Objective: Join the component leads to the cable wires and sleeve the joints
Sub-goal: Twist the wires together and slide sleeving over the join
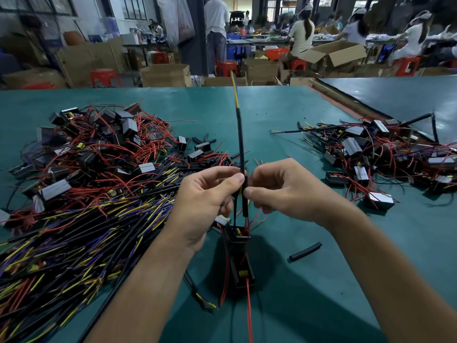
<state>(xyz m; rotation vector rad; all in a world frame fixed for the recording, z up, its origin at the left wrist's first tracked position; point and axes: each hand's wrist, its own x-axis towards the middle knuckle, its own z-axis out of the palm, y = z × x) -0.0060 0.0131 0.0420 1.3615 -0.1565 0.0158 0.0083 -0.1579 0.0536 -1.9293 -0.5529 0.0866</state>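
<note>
Head view: left hand (207, 194) and right hand (279, 191) pinch a slim, upright black cable (240, 134) above a boxy black component (238, 235).

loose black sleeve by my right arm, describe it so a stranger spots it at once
On the green table, between the left heap and right heap of wired parts, look below the right hand. A short black tube lies there alone and flat, touching no wires.
</note>
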